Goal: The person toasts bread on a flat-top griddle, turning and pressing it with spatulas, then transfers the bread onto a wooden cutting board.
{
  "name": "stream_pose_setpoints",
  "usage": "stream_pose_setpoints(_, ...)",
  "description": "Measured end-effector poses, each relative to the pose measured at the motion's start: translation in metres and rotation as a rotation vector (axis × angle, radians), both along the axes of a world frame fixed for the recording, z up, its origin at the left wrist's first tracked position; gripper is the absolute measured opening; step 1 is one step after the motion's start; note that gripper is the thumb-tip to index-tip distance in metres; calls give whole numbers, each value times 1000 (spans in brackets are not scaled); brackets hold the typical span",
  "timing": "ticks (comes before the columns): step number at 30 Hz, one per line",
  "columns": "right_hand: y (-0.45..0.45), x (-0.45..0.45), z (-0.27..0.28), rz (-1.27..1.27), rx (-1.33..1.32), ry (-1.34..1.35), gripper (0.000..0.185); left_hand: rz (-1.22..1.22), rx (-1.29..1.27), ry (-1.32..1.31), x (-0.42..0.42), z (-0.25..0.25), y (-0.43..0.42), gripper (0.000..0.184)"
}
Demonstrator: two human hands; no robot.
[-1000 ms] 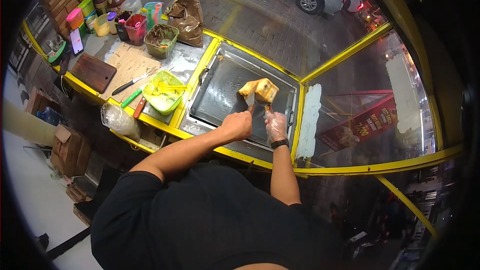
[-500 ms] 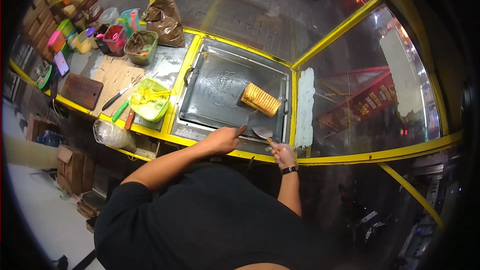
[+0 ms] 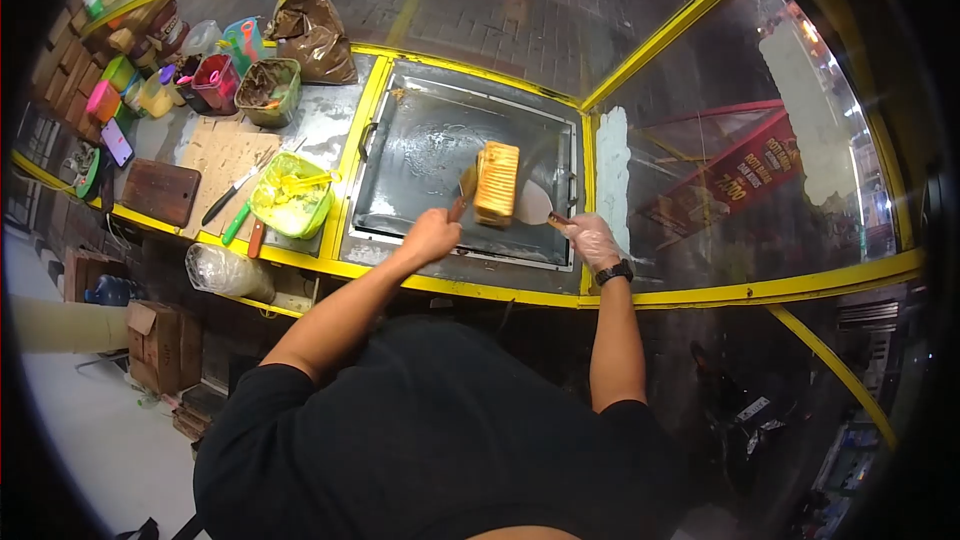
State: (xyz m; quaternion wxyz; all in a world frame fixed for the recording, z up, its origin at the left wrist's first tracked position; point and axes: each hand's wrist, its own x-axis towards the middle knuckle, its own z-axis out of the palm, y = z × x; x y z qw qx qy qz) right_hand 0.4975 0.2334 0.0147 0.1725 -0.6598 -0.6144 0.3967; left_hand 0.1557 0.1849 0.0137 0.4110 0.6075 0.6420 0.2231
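Note:
A browned block of sliced bread [image 3: 497, 183] stands on the dark flat griddle [image 3: 415, 185], its long side now running away from me. My bare left hand [image 3: 432, 237] is closed round the handle of one spatula [image 3: 467, 183], whose blade lies against the bread's left side. In a clear plastic glove, my right hand [image 3: 592, 240] grips a second spatula [image 3: 534, 204] by its wooden handle. That wide blade is just right of the bread; whether it touches is hard to tell.
Left of the griddle are a green tub [image 3: 292, 202] with yellow spread, knives [image 3: 237, 192], a cutting board [image 3: 160, 191], a phone [image 3: 117, 143] and several containers. A brown plastic bag [image 3: 312, 35] stands at the back. Yellow frame bars [image 3: 680, 28] and glass panes surround the counter.
The bread has turned from slanting across the griddle to pointing away from me and shifted slightly left. Both hands have moved forward, the left one leftward and the right one rightward, bringing the spatulas to its sides.

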Motion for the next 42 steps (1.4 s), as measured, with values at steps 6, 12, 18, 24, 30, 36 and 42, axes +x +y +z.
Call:
stream_pose_setpoints(6, -11, -18, -51, -271, -454, 589, 13, -131, -81, 131, -58, -12, 51, 32)
stream_pose_setpoints(12, 6, -50, -95, -149, -66, 571, 16, -149, -69, -38, -55, -37, 51, 33)
stream_pose_setpoints(18, 29, -41, -55, -56, 17, 599, 20, -15, -5, -224, -47, -4, 19, 22)
stream_pose_setpoints(24, 45, -100, 40, 79, -44, 545, 18, 142, 71, -243, -87, 75, -17, 27)
stream_pose_setpoints(30, 22, -231, 121, 152, -81, 592, 18, 236, 155, -232, -195, 155, -67, 26)
stream_pose_setpoints(36, -14, -408, 155, 277, -86, 669, 20, 277, 143, -249, -359, 190, -124, 29)
stream_pose_setpoints(42, -18, -575, 100, 341, -195, 616, 25, 405, 41, -167, -509, 186, -155, 24)
